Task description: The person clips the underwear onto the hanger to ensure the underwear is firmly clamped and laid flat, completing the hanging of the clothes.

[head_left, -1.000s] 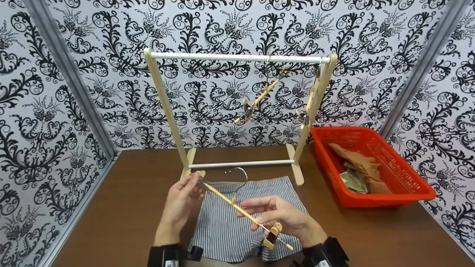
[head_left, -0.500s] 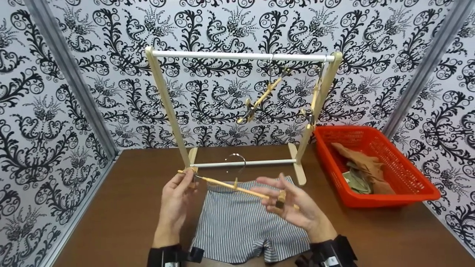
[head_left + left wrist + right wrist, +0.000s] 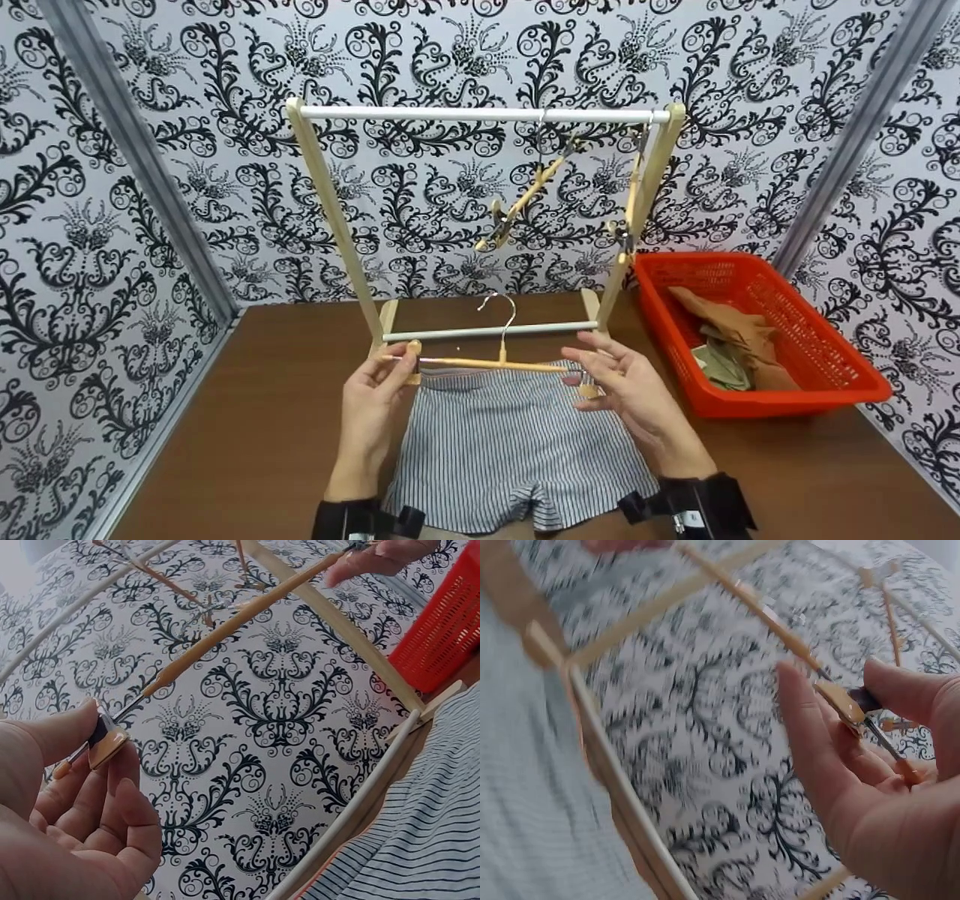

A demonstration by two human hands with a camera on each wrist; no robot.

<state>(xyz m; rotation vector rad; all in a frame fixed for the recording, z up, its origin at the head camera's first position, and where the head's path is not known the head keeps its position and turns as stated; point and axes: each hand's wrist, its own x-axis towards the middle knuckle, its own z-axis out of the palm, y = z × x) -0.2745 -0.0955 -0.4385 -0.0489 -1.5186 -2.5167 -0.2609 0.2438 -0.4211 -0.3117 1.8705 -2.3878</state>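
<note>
Head view: here's the hanger (image 3: 459,363), hook up, nearly level over the shorts' (image 3: 517,457) waist, left hand (image 3: 375,397) at one end, right hand (image 3: 637,390) at the other. Left wrist: thumb and fingers pinch one clip (image 3: 110,745). Right wrist, partly blurred: thumb and fingers grip the other clip (image 3: 840,702), index finger straight.

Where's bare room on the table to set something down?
The table has bare room left of the striped shorts, toward the left wall, and in front of the red basket. The middle is crowded: the shorts lie there, with the left hand and right hand holding a hanger above.
</note>
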